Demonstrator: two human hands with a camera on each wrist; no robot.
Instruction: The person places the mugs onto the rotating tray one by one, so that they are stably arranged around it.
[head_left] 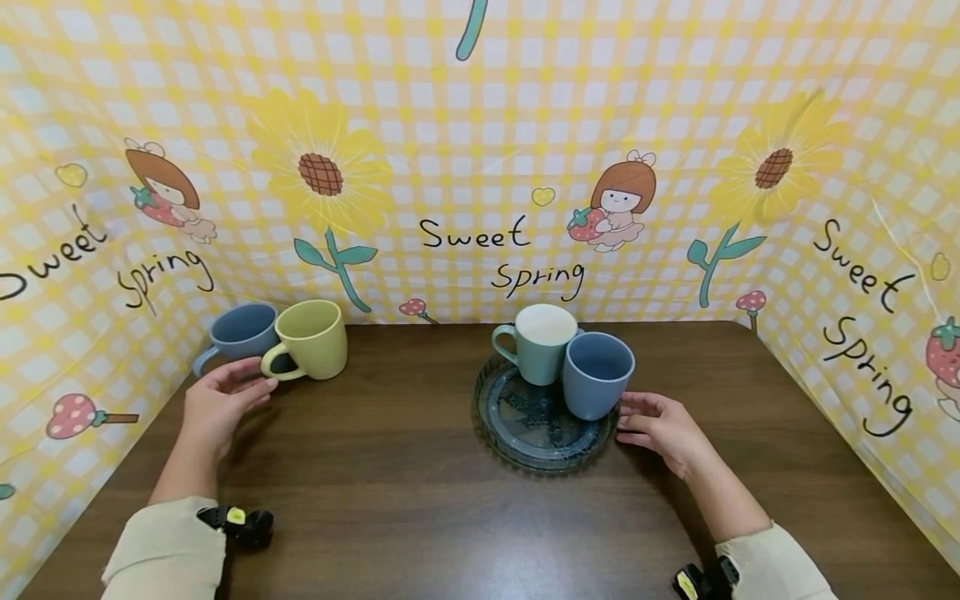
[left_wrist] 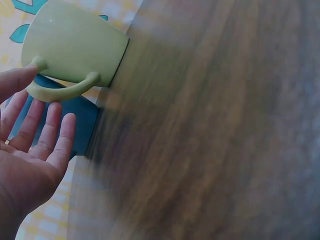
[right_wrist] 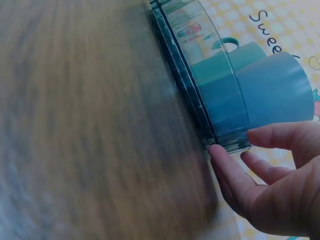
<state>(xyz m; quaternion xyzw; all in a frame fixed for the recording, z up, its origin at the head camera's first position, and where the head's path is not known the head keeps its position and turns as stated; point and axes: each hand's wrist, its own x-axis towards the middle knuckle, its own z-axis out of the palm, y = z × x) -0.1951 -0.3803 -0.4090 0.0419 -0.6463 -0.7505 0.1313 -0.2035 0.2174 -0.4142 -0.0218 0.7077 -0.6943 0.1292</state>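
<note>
A yellow-green mug (head_left: 318, 342) stands at the back left, its handle toward my left hand (head_left: 221, 404). The left thumb is at the handle's upper end and the spread, fairly straight fingers are close to the loop (left_wrist: 65, 93). Partly behind it is a blue mug (head_left: 243, 332), near the same fingers. My right hand (head_left: 667, 429) touches the right edge of a round clear glass dish (head_left: 517, 446), fingers low, thumb near the rim. Inside the dish are a pale green mug (head_left: 542, 350) and a blue cup (head_left: 596, 379), side by side.
The brown wooden table (head_left: 375, 500) is bounded at the back and both sides by a yellow checked cloth (head_left: 450, 133). A stretch of table separates the left mugs from the dish. Small black devices are strapped at both wrists.
</note>
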